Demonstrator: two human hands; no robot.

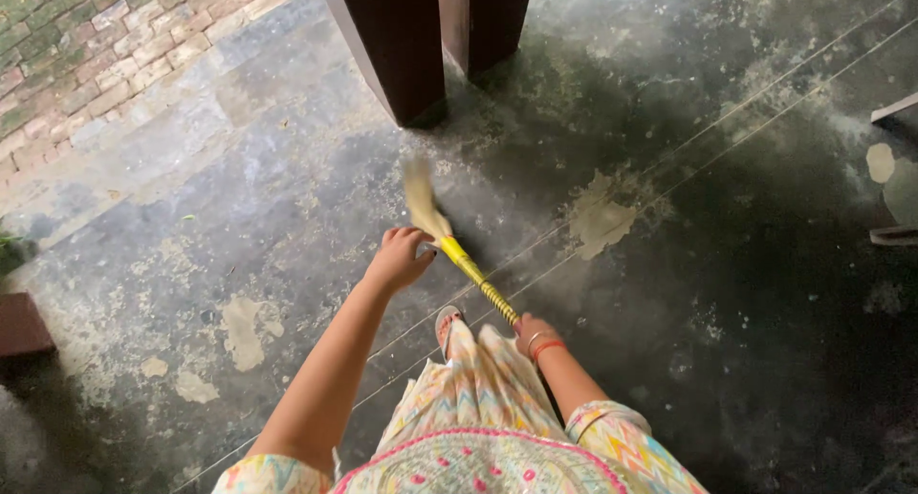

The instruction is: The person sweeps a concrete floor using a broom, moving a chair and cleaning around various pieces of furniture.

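A broom [457, 248] with a yellow patterned handle and pale straw bristles slants over the worn concrete floor [287, 197], its bristles blurred near the foot of a dark wooden post [392, 44]. The right hand [531, 333] is closed around the handle's lower end, with bangles on the wrist. The left hand [400, 257] curls loosely beside the upper handle, just touching it. A sandalled foot [447, 324] shows beneath the patterned dress [478, 398]. Brick paving [86, 44] lies beyond.

Head view, steeply down, floor [239, 169] near.
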